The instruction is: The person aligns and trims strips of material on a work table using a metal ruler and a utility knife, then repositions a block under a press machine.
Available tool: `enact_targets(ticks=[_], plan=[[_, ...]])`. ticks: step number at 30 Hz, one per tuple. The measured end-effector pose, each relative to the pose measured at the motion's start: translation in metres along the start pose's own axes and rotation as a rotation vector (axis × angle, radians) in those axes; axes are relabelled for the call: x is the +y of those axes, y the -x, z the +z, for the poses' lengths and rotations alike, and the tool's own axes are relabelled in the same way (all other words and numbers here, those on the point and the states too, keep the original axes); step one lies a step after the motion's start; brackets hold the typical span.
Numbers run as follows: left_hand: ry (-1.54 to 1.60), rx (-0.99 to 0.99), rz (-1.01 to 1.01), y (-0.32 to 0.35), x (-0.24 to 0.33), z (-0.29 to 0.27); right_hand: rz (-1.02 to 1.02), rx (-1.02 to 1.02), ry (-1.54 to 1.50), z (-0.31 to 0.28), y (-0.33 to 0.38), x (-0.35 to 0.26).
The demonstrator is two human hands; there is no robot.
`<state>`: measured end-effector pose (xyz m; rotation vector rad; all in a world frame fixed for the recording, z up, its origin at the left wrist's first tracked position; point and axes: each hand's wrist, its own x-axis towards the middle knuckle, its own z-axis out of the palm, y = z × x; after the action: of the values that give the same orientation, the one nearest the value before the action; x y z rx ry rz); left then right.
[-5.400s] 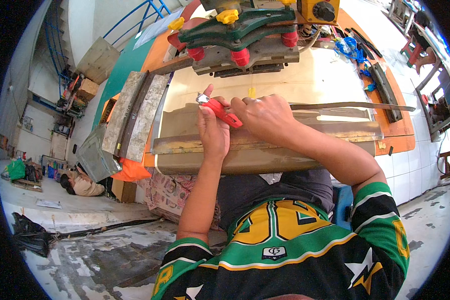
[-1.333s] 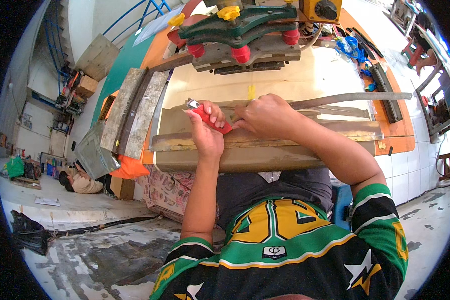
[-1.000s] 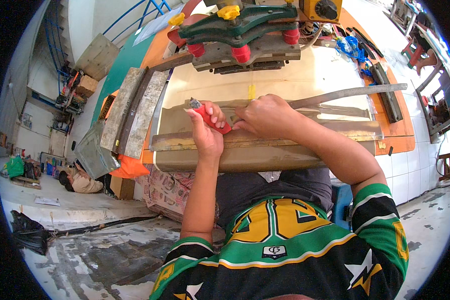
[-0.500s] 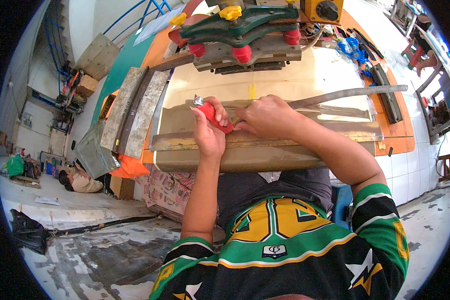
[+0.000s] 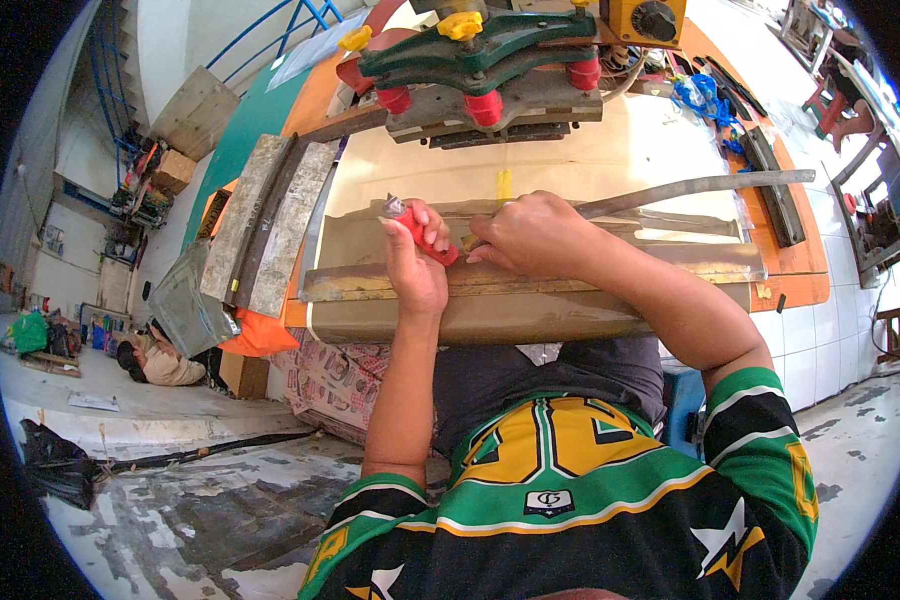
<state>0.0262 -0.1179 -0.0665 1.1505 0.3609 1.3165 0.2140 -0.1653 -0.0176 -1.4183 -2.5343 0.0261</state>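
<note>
My left hand [image 5: 420,262] is closed round a red hand tool [image 5: 417,236] with a pointed metal tip. The tip points up and away to the left, and its exact kind I cannot tell. Close to its right, my right hand [image 5: 530,235] is closed, knuckles up, with a small yellowish end showing at its fingertips; what it grips is mostly hidden. A long grey rod [image 5: 700,186] runs from behind this hand toward the right. Both hands are above a brown translucent sheet [image 5: 370,235] and a worn flat bar [image 5: 355,282] along the table's near edge.
A green press head [image 5: 530,50] with red posts and yellow knobs overhangs the far side. Metal-faced bars [image 5: 245,215] lie at the left, a dark bar [image 5: 770,190] and blue plastic [image 5: 705,98] at the right. A person [image 5: 160,358] is low on the floor at far left.
My left hand has shifted slightly left, and the red tool's lower end is a little farther from my right fingers. My right hand has barely moved.
</note>
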Motion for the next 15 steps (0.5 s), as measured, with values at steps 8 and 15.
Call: enact_targets(ticks=[8, 15], plan=[[-0.031, 0.026, 0.129, -0.003, 0.001, 0.012, 0.03, -0.005, 0.017, -0.008, 0.0, -0.003], [-0.37, 0.146, 0.181, -0.002, -0.007, 0.009, 0.029, 0.036, 0.021, -0.014, 0.0, -0.003]])
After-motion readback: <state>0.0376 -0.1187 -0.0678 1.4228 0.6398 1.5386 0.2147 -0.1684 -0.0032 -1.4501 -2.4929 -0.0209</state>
